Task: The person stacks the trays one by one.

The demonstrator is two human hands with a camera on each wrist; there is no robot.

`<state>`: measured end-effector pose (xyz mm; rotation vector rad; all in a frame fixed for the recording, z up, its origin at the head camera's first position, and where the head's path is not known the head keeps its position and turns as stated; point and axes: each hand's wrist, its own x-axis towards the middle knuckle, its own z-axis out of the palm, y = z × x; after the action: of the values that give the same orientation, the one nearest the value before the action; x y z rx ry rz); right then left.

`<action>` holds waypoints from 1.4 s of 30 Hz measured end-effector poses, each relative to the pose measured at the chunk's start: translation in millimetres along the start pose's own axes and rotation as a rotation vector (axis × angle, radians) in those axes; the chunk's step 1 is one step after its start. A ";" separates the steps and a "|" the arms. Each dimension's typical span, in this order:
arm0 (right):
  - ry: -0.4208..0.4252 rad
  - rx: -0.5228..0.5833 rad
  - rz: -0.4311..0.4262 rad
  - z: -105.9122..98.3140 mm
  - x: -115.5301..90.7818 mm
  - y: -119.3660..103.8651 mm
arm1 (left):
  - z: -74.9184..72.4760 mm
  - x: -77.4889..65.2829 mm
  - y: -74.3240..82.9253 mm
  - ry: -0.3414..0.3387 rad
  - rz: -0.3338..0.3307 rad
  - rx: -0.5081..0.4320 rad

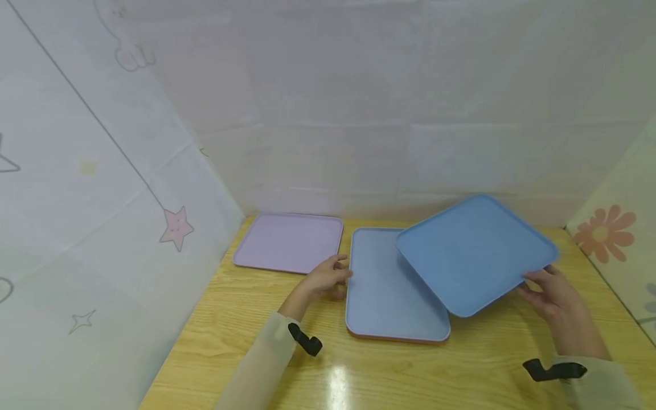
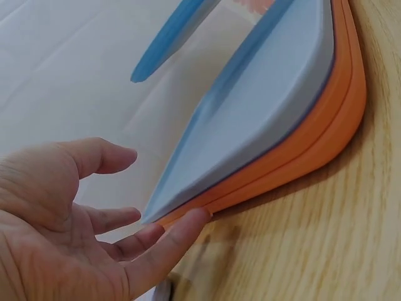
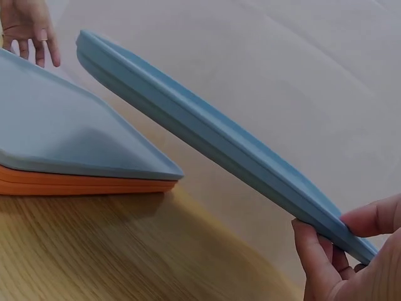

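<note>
My right hand pinches the near right edge of a blue tray, thumb above and fingers beneath. That tray is raised and tilted, its left part over a stack. On top of the stack lies a pale grey-blue tray. Orange trays show under it in the left wrist view. Beside the stack's left edge is my left hand, fingers spread and holding nothing. Its fingertips are at the orange rim in the left wrist view; whether they touch it I cannot tell.
A lilac tray lies at the back left of the wooden table. A pale cloth wall stands behind the table, with printed cloth walls on the left and right.
</note>
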<state>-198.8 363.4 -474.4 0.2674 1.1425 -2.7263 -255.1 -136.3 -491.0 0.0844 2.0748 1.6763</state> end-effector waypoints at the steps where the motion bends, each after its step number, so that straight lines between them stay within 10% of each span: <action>1: 0.003 -0.019 0.013 2.8 0.1 0.8 | -0.5 -1.4 1.7 0.009 0.009 0.011; 17: 0.051 -0.274 0.181 44.4 1.9 15.2 | -3.3 -11.8 21.9 0.059 0.166 -0.004; 28: -0.058 -0.467 0.154 65.5 7.1 33.4 | 0.2 -17.3 31.4 -0.023 0.147 -0.107; 42: -0.204 -0.554 0.176 91.9 14.7 50.7 | 2.5 -19.9 31.8 -0.030 0.106 -0.020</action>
<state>-210.5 261.0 -449.2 0.0098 1.6505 -2.1216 -244.1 -132.6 -455.2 0.2158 2.0637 1.7460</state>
